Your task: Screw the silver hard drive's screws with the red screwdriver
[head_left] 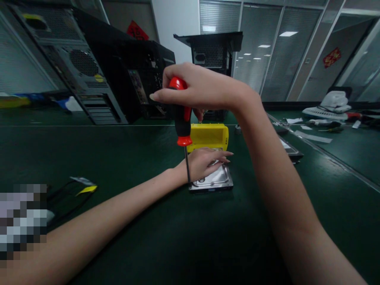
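Silver metal, flat and boxy: head view shows a hard drive (219,179) lying on the green table (133,158), just in front of a yellow tray (209,136). Judged stiff, rather heavy for its size, smooth-topped and so apt to slide, and sensitive to knocks; best held by its side edges. Left hand (203,163) laid palm down over the drive, fingers extended and unclenched, bracing rather than gripping, as far as can be judged; its forearm runs low across the table from lower left. Right hand (194,85) wrapped from above around the handle of a screwdriver (182,126), wrist sharply bent, forearm rising from lower right. Screwdriver's shaft nearly upright, tip at the drive's near left corner; cannot tell whether it is seated. Thick handle should give firm purchase.
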A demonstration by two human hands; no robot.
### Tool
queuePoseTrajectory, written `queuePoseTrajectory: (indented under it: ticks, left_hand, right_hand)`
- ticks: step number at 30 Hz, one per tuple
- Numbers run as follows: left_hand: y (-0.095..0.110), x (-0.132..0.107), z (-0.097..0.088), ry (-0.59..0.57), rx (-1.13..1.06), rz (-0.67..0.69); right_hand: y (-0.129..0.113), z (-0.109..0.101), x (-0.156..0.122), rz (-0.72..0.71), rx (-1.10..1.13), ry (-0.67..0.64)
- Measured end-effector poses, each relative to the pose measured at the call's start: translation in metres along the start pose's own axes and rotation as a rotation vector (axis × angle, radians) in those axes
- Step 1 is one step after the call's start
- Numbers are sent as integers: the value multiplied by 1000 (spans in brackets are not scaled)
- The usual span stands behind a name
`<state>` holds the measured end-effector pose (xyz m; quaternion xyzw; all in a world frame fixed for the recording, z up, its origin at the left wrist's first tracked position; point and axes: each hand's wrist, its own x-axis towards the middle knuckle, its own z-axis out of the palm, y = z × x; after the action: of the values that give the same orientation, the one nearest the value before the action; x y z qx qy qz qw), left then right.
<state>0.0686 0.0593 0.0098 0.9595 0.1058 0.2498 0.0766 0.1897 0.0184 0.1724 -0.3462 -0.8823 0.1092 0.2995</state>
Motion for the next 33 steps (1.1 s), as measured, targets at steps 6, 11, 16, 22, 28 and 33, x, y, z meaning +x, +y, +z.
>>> queuePoseTrajectory:
  ticks: [6,11,16,22,28,33]
  left_hand:
    - [1,-2,1,20,-23,-31]
    - [-3,-4,2,45,-47,-46]
    - [-1,-4,-4,-27,-37,-104]
    - [2,-4,-7,-13,-45,-129]
    - [-3,-2,-6,-116,14,-181]
    - [-5,0,-6,-160,0,-170]
  right_hand:
    - [6,-11,1,-229,-25,-90]
    - [7,-26,-9,-278,-65,-99]
    - [10,-43,-27,-277,-40,17]
    - [28,-71,-53,174,-64,-61]
    - [47,-81,-61,339,-70,-27]
    - [45,-74,-52,362,-101,-61]
